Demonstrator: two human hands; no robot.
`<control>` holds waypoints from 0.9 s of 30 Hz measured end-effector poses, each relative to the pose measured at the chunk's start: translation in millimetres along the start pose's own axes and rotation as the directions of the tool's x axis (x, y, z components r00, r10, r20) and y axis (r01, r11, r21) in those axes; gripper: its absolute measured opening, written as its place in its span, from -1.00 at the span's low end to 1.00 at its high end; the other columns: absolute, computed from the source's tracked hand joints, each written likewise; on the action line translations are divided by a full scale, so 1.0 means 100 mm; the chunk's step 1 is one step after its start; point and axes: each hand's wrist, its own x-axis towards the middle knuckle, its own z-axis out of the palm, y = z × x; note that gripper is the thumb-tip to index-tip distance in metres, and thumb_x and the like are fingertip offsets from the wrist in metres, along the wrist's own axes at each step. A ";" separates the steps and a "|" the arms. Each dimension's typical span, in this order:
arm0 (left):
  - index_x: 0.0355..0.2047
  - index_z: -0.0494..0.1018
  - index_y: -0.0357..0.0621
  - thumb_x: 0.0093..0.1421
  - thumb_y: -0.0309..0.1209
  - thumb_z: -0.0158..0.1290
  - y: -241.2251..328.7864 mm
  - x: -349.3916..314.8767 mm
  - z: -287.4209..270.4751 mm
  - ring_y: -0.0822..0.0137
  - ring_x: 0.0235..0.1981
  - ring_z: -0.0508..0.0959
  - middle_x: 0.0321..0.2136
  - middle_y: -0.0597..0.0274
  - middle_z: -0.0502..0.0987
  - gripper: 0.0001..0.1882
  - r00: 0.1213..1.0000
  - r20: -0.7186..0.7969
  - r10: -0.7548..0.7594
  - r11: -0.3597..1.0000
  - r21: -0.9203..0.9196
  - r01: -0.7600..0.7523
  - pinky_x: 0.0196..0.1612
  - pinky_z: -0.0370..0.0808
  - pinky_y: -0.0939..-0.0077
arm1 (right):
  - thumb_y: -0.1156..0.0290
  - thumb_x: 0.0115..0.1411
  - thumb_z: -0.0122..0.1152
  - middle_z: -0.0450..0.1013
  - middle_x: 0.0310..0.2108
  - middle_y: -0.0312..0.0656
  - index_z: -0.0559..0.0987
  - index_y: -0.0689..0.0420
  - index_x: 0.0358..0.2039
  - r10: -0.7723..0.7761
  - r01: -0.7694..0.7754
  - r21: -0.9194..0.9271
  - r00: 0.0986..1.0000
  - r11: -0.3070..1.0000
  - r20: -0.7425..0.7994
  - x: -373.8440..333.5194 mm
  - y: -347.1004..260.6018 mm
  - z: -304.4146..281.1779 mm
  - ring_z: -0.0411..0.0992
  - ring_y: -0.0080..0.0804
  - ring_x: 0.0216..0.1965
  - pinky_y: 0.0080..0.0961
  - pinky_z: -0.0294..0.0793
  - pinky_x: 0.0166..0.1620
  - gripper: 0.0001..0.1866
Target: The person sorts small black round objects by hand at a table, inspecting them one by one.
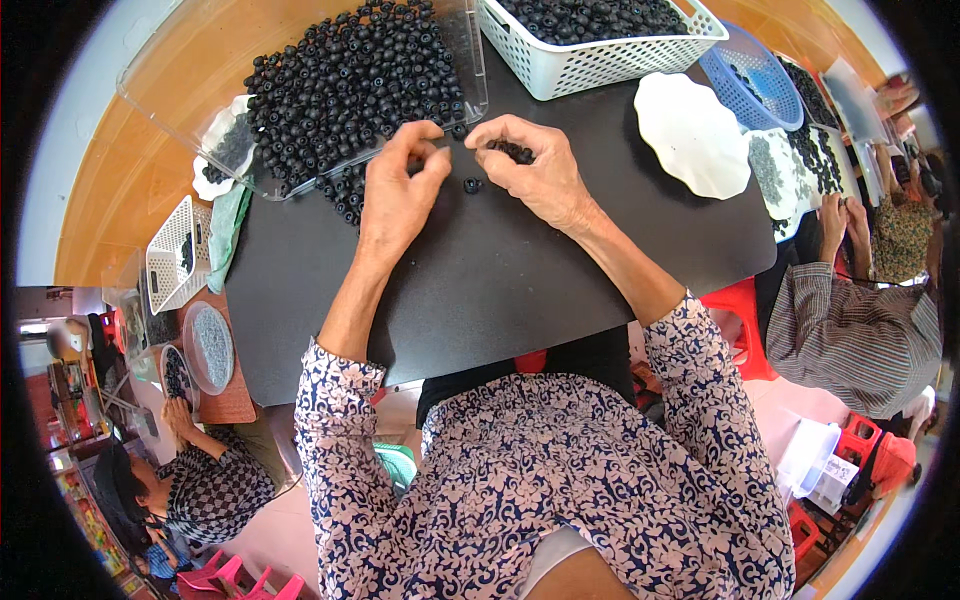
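Note:
A large heap of small black round pieces with holes, like beads (350, 80), fills a clear plastic tray (478, 60) in front of me. Some spill over its near edge onto the dark table (480, 280). My left hand (398, 190) is at that spilled edge, its fingers curled and the thumb near the index finger; a dark spot shows between them, too small to name. Facing it, my right hand (540, 175) is cupped around several small dark pieces (512, 151). A loose black piece (473, 185) lies on the table between the hands.
A white perforated basket (600, 65) of black pieces stands at the far right, near a blue basket (745, 75) and a white scalloped plate (692, 135). Another such plate (200, 178) is left of the tray. Co-workers sit left (220, 485) and right (850, 330).

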 end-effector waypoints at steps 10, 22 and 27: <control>-0.05 0.38 -0.29 0.23 -0.49 0.04 0.02 -0.14 0.11 0.59 -0.37 0.44 -0.46 0.44 0.46 -0.71 0.979 0.094 -0.181 0.770 -0.606 0.200 -0.20 0.38 0.68 | 0.41 -0.04 0.39 0.47 -0.43 -0.19 0.59 0.19 -0.23 -0.218 0.220 -0.360 0.975 0.907 0.047 -0.04 -0.07 0.08 0.44 -0.44 -0.41 -0.51 0.44 -0.29 -0.68; 0.05 0.29 -0.29 0.23 -0.46 0.04 0.09 -0.13 -0.04 0.55 -0.38 0.45 -0.48 0.34 0.47 -0.61 0.966 0.222 -0.129 0.896 -0.392 0.210 -0.18 0.41 0.62 | 0.57 -0.05 0.35 0.48 -0.43 -0.24 0.60 0.21 -0.24 -0.207 0.267 -0.296 0.953 0.917 0.220 -0.04 -0.05 0.06 0.44 -0.49 -0.39 -0.54 0.44 -0.29 -0.71; 0.01 0.34 -0.28 0.26 -0.44 -0.03 0.01 -0.10 -0.07 0.52 -0.37 0.46 -0.46 0.31 0.52 -0.68 0.980 0.176 -0.092 0.903 -0.400 0.156 -0.18 0.41 0.59 | 0.45 -0.05 0.38 0.51 -0.45 -0.23 0.63 0.18 -0.32 -0.156 0.190 -0.290 0.978 0.938 0.137 -0.03 -0.05 0.06 0.46 -0.47 -0.41 -0.51 0.44 -0.27 -0.77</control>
